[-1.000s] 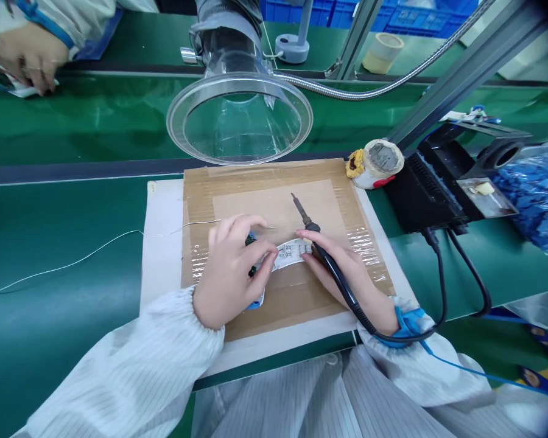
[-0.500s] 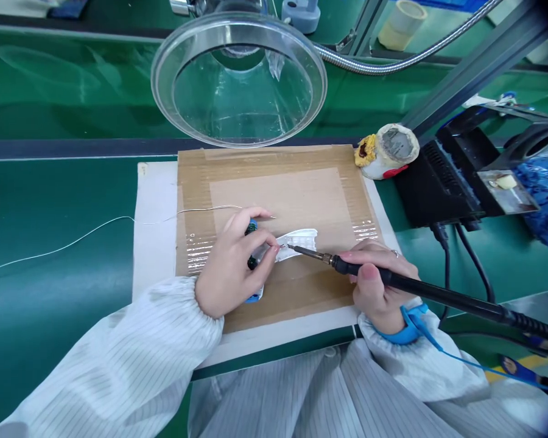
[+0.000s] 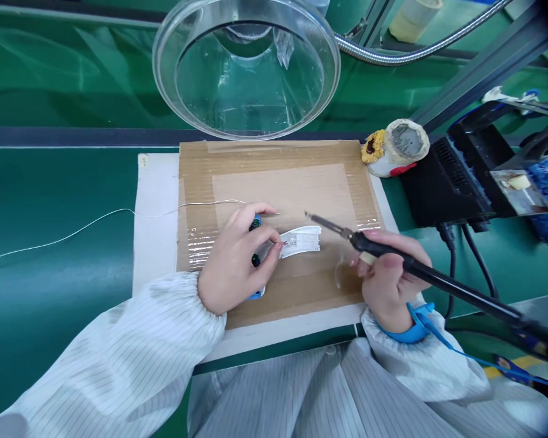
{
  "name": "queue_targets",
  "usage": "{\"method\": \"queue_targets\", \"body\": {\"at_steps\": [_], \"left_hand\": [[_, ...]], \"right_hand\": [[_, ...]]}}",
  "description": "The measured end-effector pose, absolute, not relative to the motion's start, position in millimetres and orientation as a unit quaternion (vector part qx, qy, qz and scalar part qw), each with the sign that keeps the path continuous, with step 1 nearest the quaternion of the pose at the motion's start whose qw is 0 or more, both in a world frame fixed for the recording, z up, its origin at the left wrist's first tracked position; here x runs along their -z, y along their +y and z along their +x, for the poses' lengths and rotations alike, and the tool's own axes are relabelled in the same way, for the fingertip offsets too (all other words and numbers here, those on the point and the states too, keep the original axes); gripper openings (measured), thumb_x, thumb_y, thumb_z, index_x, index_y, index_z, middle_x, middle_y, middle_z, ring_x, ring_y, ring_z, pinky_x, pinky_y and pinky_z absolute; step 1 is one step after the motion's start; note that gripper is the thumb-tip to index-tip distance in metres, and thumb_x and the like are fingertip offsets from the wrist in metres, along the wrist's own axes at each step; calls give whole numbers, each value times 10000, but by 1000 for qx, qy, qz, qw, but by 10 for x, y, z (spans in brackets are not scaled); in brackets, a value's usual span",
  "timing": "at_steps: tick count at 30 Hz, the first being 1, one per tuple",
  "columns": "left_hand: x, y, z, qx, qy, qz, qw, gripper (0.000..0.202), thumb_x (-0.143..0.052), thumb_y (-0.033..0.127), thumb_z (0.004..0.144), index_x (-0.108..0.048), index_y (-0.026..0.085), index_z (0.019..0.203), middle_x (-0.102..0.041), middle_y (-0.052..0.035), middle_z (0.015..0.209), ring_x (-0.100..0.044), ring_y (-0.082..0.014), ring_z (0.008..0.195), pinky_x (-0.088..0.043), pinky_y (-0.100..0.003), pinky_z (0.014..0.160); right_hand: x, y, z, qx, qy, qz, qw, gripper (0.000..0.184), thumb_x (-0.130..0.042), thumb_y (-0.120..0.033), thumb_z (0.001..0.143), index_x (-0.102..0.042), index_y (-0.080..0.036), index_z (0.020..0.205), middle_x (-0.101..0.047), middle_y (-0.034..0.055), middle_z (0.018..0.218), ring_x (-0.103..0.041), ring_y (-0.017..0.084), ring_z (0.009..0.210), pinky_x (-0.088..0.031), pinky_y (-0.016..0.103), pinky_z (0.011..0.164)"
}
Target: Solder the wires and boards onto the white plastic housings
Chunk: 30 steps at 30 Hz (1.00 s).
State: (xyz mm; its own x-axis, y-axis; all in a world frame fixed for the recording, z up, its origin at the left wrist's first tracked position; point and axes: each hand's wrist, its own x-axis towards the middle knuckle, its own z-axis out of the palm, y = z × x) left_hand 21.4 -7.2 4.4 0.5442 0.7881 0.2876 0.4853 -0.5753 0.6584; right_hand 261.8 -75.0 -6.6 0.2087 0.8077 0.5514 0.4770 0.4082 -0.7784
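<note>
Cardboard (image 3: 310,188) covers part of the worktop (image 3: 59,188), presumably to shield it. Above it, near the head view's centre, is a white piece (image 3: 304,240); the left hand (image 3: 237,255) pinches its 9 o'clock end, fingers seemingly steadying it. The right hand (image 3: 390,292) grasps a soldering iron (image 3: 438,278), tip clear, aimed at 10 o'clock. At 2 o'clock, a flower-trimmed pot (image 3: 380,168) contains something grey, unidentifiable.

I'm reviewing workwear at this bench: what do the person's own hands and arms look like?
The left hand and right hand are bare, without gloves. The loose sleeves are whitish with thin dark stripes, gathered at the cuffs. A blue wristband is on the right, with a thin blue cord attached.
</note>
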Motion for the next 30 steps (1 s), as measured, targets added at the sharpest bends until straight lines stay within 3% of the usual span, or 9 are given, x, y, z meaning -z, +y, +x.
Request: {"method": "queue_targets", "body": {"at_steps": [3,4,6,8,16,21,30], "left_hand": [[-38,-74,217,-292,380,839,259,184,-541,164,1014,-684,184,899,-599,-162,1349,-614,-310,1304,-526,-499,1083],[-37,-74,219,-293,380,839,257,184,-541,164,1013,-685,182,899,-598,-164,1348,-617,-310,1296,-528,-495,1078],[-36,-74,221,-293,377,841,254,180,-544,160,1012,-685,178,902,-599,-166,1342,-624,-303,1275,-529,-489,1073],[-37,-76,222,-296,375,843,250,172,-549,153,1011,-681,177,903,-601,-164,1335,-623,-297,1270,-529,-488,1078],[-124,-76,144,-253,357,864,251,171,-561,147,1019,-698,195,928,-603,-149,1399,-612,-301,1316,-538,-514,1089],[-202,-48,93,-231,322,902,169,202,-559,145,1043,-721,185,930,-584,-168,1476,-588,-341,1368,-537,-562,1100],[-88,-144,271,-314,397,831,232,156,-585,150,1004,-682,190,889,-642,-138,1358,-605,-311,1325,-508,-545,1135]], "right_hand": [[71,-705,2578,-191,-647,-536,508,263,-595,-342,1099,-674,-304,1348,-811,3,843,-817,227,805,-684,410,821],[78,-683,2564,-192,-666,-534,484,284,-614,-278,1088,-658,-312,1366,-839,18,982,-824,237,978,-671,419,940],[99,-638,2545,-183,-706,-521,443,361,-651,-187,1055,-637,-323,1389,-813,35,1239,-774,232,1191,-643,390,1037],[127,-605,2540,-174,-739,-503,413,441,-671,-149,1033,-607,-322,1432,-782,39,1324,-766,220,1209,-650,357,1023],[201,-612,2574,-140,-762,-499,389,542,-713,-180,1009,-557,-334,1504,-794,42,1292,-797,238,1116,-679,362,943],[202,-604,2579,-154,-764,-502,375,520,-696,-214,1030,-551,-349,1511,-789,42,1297,-800,235,1087,-678,376,933],[139,-599,2564,-182,-765,-487,381,456,-667,-181,1044,-585,-324,1470,-792,51,1274,-783,224,1129,-668,360,918]]}}
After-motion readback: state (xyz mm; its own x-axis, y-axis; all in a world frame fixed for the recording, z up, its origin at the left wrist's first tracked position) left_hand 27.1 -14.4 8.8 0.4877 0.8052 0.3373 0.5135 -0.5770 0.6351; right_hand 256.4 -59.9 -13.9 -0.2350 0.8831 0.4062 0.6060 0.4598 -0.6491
